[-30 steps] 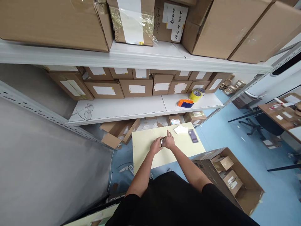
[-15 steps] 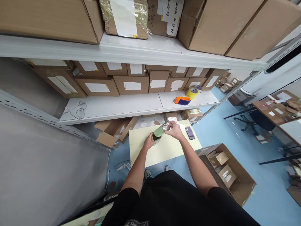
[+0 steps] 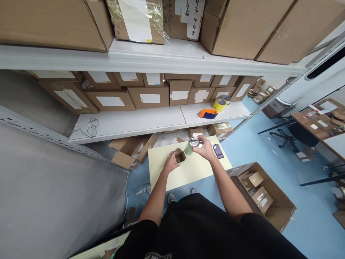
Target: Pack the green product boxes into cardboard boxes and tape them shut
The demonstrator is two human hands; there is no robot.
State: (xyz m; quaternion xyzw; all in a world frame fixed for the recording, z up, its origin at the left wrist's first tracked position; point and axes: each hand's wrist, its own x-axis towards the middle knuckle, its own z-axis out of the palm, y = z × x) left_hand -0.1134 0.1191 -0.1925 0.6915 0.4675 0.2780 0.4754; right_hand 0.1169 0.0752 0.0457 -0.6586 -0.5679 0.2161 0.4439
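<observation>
My left hand is closed around the side of a small brown cardboard box, whose open top faces up and shows a dark inside. Just right of the box, my right hand grips a pale green cylindrical container near its round, shiny silver top. The container is roughly upright and apart from the box opening. Both are over a pale yellow table. A phone lies on the table to the right of my right hand.
Ahead, a white shelf carries labelled boxes, yellow tape and an orange-and-blue tape dispenser. An open carton stands left of the table. A large carton with smaller boxes inside stands to the right.
My right hand has moved the green container away from the box opening, to the right, and turned it from tilted to more upright. My left hand still has the box.
</observation>
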